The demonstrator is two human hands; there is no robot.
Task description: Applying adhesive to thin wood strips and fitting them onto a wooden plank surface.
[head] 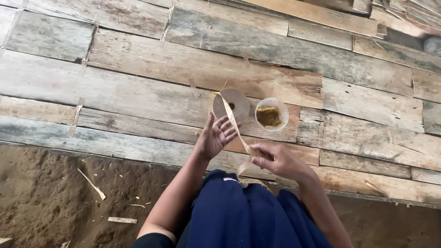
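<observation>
Weathered plank floor (138, 87), tape roll (231, 104), small cup (272, 114)

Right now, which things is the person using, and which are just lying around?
In use: tape strip pulled off the tape roll, running past the open left hand, pinched by the right hand.

Lying about: clear cup beside the roll, wood splinters on the dirt, grey planks.

On the weathered wooden plank floor (138, 87) ahead of you, the flat coiled roll of tan strip (231, 105) lies just left of the small round clear cup (272, 114). Your hands sit nearer than both: left hand (216, 136) below the roll, right hand (275, 159) to its right, the strip (234, 124) running between them.
</observation>
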